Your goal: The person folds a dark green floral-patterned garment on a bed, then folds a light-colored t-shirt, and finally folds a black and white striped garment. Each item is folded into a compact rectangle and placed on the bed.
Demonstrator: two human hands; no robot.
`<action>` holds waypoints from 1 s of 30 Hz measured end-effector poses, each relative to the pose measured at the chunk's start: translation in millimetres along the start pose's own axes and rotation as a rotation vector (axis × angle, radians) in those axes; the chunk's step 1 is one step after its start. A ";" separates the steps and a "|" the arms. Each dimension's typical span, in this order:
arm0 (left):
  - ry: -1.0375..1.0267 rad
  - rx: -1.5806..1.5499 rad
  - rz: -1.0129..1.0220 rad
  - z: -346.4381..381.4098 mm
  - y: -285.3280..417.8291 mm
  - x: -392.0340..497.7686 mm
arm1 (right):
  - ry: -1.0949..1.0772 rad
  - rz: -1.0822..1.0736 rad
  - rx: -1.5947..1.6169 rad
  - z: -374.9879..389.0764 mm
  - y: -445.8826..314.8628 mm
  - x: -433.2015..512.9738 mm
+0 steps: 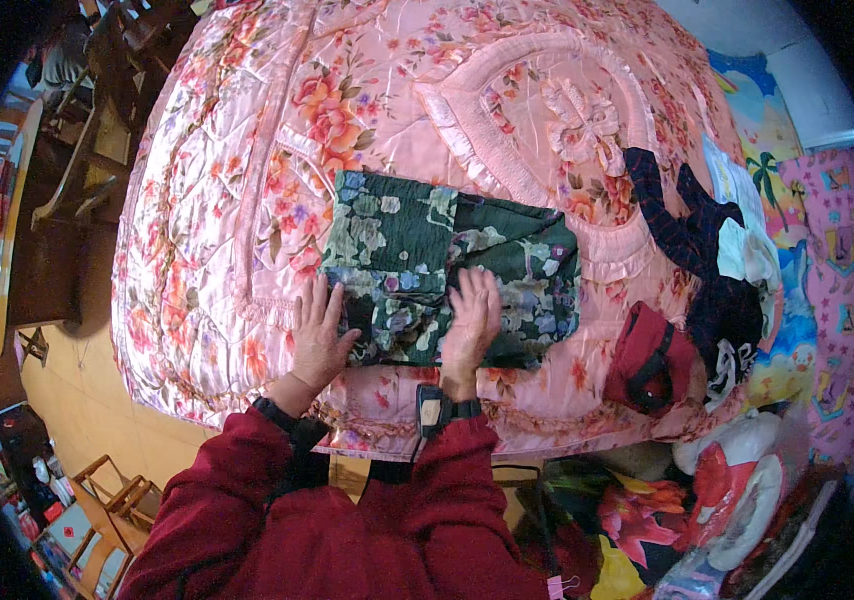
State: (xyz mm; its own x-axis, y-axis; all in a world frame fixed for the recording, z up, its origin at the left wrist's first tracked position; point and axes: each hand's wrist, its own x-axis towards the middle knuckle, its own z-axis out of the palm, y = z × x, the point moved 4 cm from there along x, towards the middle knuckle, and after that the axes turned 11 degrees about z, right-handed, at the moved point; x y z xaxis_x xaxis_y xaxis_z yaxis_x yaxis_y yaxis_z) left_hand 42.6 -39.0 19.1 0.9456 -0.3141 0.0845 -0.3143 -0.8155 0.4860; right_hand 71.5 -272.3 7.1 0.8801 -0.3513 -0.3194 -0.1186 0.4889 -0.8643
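A dark green floral garment (397,225), crinkled and partly folded, lies on a pink floral quilted bedspread (389,97) before me. At the garment's lower left edge, my left hand (320,330) rests flat with its fingers spread, partly on the cloth and partly on the bedspread. My right hand (472,315), slightly blurred, is over the middle of the garment near a fold, its fingers extended. Neither hand grips the cloth. Both wrists wear dark bands.
On the bed's right lie a dark red cloth item (648,356), dark clothing (727,300) and a pale cloth (749,251). A bright patterned bag (644,517) is at the lower right. Wooden chairs (108,525) stand at the lower left on a tan floor (97,375).
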 end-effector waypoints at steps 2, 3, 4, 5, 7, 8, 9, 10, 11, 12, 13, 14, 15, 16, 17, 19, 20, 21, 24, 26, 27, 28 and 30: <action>-0.098 0.079 -0.026 8.5 6.9 -2.8 | 0.085 -0.120 -0.303 -2.5 -13.6 -20.2; -0.141 0.103 -0.026 11.0 9.8 -4.8 | 0.074 -0.180 -0.398 0.5 -17.6 -32.8; -0.160 0.109 -0.001 12.2 12.7 -6.6 | 0.059 -0.193 -0.546 4.0 -19.6 -44.5; -0.179 0.117 0.025 13.4 15.1 -8.0 | 0.036 -0.218 -0.681 9.3 -21.3 -53.5; -0.202 0.125 0.073 16.0 18.3 -11.5 | 0.049 -0.444 -0.999 25.5 -25.2 -67.1; -0.201 0.127 0.096 17.2 18.7 -12.6 | -0.049 -0.430 -1.122 33.4 -21.8 -67.7; -0.201 0.130 0.121 18.6 18.6 -13.4 | -0.138 -0.433 -1.208 40.5 -17.9 -68.1; -0.201 0.126 0.119 19.9 16.9 -14.0 | -0.188 -0.439 -1.294 46.0 -13.4 -67.6; -0.199 0.122 0.118 21.0 14.7 -14.1 | -0.241 -0.446 -1.384 48.2 -9.3 -67.8; -0.213 0.102 0.103 22.3 11.5 -13.8 | -0.257 -0.480 -1.418 47.6 -7.1 -67.2; -0.196 0.096 0.101 21.3 8.7 -13.6 | -0.187 -0.489 -1.402 40.0 -8.7 -67.6; -0.197 0.072 0.085 20.6 5.4 -13.4 | -0.138 -0.498 -1.392 28.2 -11.7 -69.6; -0.199 0.055 0.060 19.6 2.4 -13.6 | -0.087 -0.504 -1.376 15.0 -14.4 -72.1; -0.187 0.051 0.068 18.0 1.7 -14.3 | 0.005 -0.506 -1.322 0.3 -17.2 -74.2; -0.192 0.029 0.063 17.0 0.8 -15.1 | 0.064 -0.448 -1.339 -17.5 -20.1 -80.4; -0.155 -0.011 0.071 14.1 0.6 -16.1 | 0.222 -0.396 -1.306 -43.5 -23.8 -90.0; -0.142 -0.019 0.057 12.5 -0.9 -17.0 | 0.178 -0.433 -1.289 -47.2 -23.5 -93.4; -0.069 -0.044 0.047 10.1 -2.0 -16.7 | 0.135 -0.468 -1.271 -47.9 -23.1 -97.2; 0.170 -0.119 0.016 2.6 -12.2 -13.4 | -0.076 -0.493 -1.256 -28.8 -12.0 -101.9; 0.247 -0.236 -0.083 3.8 -25.9 -7.8 | -0.238 -0.516 -1.323 -5.9 0.7 -102.5; 0.290 -0.291 -0.131 4.0 -34.0 -3.9 | -0.342 -0.490 -1.446 4.0 9.8 -100.8; 0.291 -0.282 -0.179 4.9 -43.5 2.6 | -0.360 -0.463 -1.461 10.8 15.1 -98.5; 0.276 -0.541 -0.392 13.5 -61.8 13.6 | -0.361 -0.418 -1.466 12.8 17.3 -94.7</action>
State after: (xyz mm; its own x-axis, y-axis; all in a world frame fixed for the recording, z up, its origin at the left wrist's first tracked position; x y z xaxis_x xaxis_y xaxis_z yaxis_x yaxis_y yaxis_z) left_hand 73.7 0.6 -21.6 0.9895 0.1447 -0.0024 0.0702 -0.4656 0.8822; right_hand -8.0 -220.4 27.4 0.9976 0.0492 -0.0484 0.0151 -0.8397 -0.5428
